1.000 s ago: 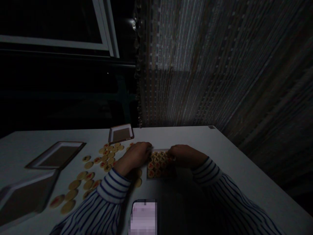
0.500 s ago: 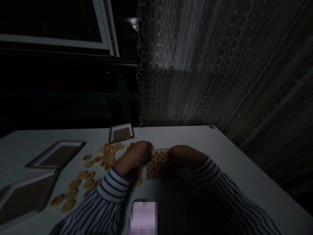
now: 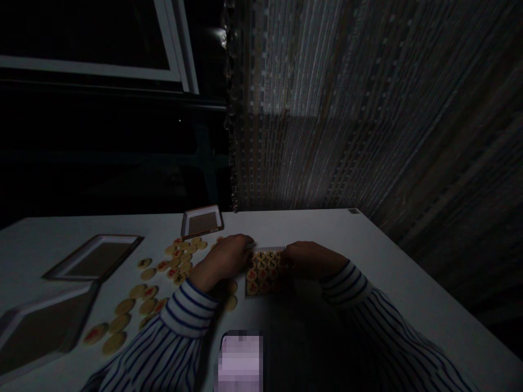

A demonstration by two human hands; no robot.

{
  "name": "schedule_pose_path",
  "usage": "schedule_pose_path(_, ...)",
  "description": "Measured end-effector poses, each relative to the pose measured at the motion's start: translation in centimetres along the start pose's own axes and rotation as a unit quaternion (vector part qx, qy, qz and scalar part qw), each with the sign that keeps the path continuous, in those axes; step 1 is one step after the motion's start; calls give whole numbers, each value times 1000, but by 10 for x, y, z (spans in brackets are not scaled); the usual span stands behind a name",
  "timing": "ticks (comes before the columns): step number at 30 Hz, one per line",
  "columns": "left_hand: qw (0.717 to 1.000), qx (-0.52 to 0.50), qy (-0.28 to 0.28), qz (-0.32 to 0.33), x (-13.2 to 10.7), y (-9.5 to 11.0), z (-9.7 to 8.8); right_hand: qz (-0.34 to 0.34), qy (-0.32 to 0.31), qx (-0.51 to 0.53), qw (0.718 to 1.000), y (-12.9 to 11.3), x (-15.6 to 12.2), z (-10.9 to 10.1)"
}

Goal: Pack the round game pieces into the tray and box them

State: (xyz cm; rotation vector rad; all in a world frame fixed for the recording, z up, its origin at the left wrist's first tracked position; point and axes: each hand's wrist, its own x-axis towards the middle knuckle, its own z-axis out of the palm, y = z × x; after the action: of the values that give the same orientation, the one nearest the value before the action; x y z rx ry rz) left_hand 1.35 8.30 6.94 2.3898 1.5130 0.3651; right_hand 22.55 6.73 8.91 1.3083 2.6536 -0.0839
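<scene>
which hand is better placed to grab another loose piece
Probably the left hand: the loose pieces lie on its side of the box of lined-up pieces, while the right hand is across that box from them.

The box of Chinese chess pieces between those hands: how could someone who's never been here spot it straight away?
Start with the white table across the lower view, then find the left hand and right hand over it. The shallow box sits between them. Unlike the three brown-bottomed trays to its left, it holds Chinese chess pieces in rows, marked in red and black.
</scene>
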Motion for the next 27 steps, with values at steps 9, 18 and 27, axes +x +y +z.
schedule_pose_path(9, 1000, 10, -1, 8, 1, -2, 2, 5, -17, -1, 1000, -3, -1, -3)
schedule_pose_path(18, 1000, 18, -7, 4, 2, -2, 2, -8, -21, -6, 1000, -1, 0, -3)
schedule_pose_path(27, 999, 29, 2, 19, 2, -5, 4, -9, -26, -1, 1000, -3, -1, -3)
